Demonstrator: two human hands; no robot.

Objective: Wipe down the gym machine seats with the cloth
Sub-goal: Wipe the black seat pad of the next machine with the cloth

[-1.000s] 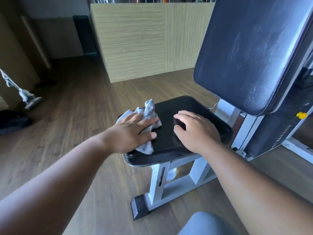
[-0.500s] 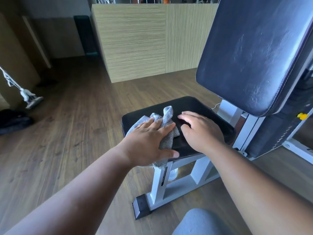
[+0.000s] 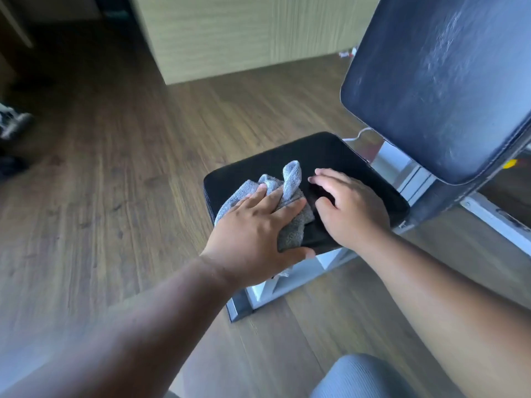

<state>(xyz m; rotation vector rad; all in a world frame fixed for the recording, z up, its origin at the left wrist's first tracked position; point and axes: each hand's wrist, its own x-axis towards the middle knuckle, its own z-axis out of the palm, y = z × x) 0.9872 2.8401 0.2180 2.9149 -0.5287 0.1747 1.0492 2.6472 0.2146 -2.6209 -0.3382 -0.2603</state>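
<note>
- My left hand (image 3: 253,225) lies flat on the grey cloth (image 3: 287,202), fingers spread and straight. It presses the cloth down; it does not pinch it.
- The cloth sits bunched up on the near left part of the black seat (image 3: 321,150). One fold sticks up by my fingertips, and a bit hangs over the near edge.
- My right hand (image 3: 350,208) rests on the seat just beside the cloth. Its fingers are loosely bent and hold nothing. I think it steadies me.
- The step in hand looks like wiping the seat pad. The picture is blurry, so I cannot tell how clean the seat is.
- The big back pad (image 3: 442,81) stands up on the right. It has pale smudges on it and looks not yet wiped.
- Next, I think I should push the cloth over the far and right parts of the seat. My right hand must lift out of the way first.
- The cloth is bunched, so spreading it flat would help it wipe more.
- The white frame (image 3: 287,285) holds the seat above the wood floor (image 3: 115,168).
</note>
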